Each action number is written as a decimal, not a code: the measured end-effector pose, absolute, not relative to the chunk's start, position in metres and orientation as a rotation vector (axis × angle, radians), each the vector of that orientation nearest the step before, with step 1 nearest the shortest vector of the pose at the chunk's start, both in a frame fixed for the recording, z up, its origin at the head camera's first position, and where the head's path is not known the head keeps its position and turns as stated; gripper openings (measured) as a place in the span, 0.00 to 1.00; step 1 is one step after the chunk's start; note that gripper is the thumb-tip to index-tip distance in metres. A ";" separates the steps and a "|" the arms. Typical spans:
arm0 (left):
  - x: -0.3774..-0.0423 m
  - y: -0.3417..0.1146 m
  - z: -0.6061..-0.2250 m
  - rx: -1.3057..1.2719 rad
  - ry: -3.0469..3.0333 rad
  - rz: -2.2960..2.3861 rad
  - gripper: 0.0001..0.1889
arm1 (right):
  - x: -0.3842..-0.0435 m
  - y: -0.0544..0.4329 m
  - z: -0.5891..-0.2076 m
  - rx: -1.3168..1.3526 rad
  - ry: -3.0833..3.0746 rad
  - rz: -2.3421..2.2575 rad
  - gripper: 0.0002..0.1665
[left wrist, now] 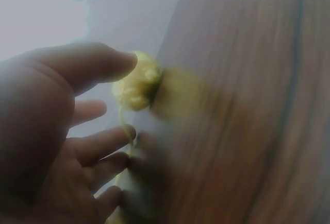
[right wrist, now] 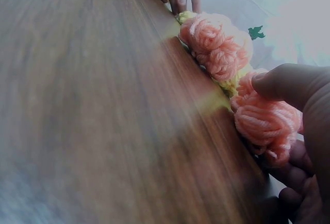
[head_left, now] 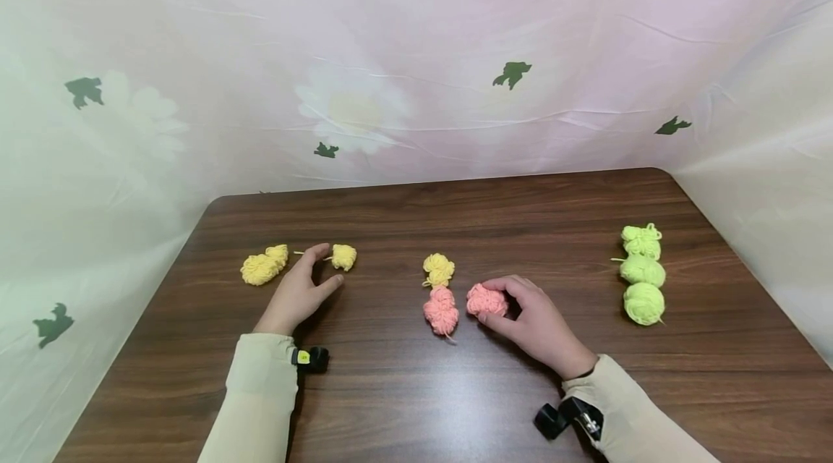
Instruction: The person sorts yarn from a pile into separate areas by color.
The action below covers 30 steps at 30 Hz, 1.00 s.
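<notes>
My left hand [head_left: 299,300] is over the left part of the table, thumb and fingers apart. Just past its fingertips lies a small yellow yarn ball [head_left: 343,257] with a loose strand. In the left wrist view the thumb overlaps this yellow ball [left wrist: 139,82], and no grip on it shows. My right hand [head_left: 536,318] holds a pink yarn ball [head_left: 484,301] between thumb and fingers, low at the tabletop. The right wrist view shows the thumb on the pink ball's [right wrist: 268,118] upper side. Left of it lie another pink yarn ball [head_left: 441,311] and a yellow one [head_left: 439,270].
More yellow yarn balls [head_left: 263,266] lie left of my left hand. A column of light green yarn balls [head_left: 643,271] stands at the right of the brown wooden table [head_left: 390,391]. A patterned cloth [head_left: 416,72] hangs behind the table and along its sides.
</notes>
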State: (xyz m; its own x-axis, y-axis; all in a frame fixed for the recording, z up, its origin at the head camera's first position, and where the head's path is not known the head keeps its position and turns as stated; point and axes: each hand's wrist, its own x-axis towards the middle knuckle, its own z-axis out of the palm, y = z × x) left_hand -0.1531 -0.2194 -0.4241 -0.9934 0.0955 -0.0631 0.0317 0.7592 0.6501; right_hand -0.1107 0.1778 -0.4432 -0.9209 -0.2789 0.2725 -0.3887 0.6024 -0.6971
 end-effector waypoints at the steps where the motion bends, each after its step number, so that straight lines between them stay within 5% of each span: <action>1: -0.154 -0.219 -0.425 0.098 2.855 1.061 0.38 | -0.111 0.178 -0.443 0.562 -2.689 1.221 0.23; 15: -0.167 -0.207 -0.437 0.046 2.821 1.216 0.39 | -0.111 0.179 -0.443 0.551 -2.691 1.224 0.23; 30: -0.171 -0.204 -0.443 -0.018 2.924 1.205 0.28 | -0.111 0.178 -0.445 0.559 -2.687 1.223 0.23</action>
